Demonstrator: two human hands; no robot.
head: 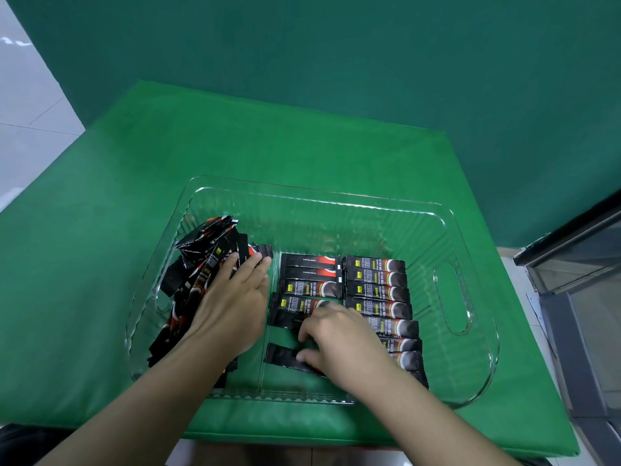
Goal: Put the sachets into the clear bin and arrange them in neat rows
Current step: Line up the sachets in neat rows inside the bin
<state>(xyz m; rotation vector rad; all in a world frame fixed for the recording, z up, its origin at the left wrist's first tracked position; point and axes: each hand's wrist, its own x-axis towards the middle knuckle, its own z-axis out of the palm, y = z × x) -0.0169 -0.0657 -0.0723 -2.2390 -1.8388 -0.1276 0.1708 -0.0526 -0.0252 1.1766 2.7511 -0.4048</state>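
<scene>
Green cloth covers the tabletop (302, 156) and the wall behind it, and the clear bin (470, 364) sits toward the near edge, a little right of centre. All the sachets I can see are already inside it, so the work in hand looks like the arranging.

Against the bin's right side, a finished row (379, 297) of sachets runs from the middle back to the near wall, each lying crosswise. Just beside it a second row (311, 280) is only partly built, with green showing through toward the near wall.

The right hand (339, 338) lies over the near end of that second row, fingers curled down onto a dark sachet (282, 354) that sits slightly askew; whether it is pinched or merely pressed I cannot tell. The left hand (232, 304) lies flat and open on the loose heap (198, 264) piled against the bin's left wall.

Next, I'd judge, the askew sachet needs squaring up against its neighbours, then more drawn from the heap to fill the gap.
</scene>
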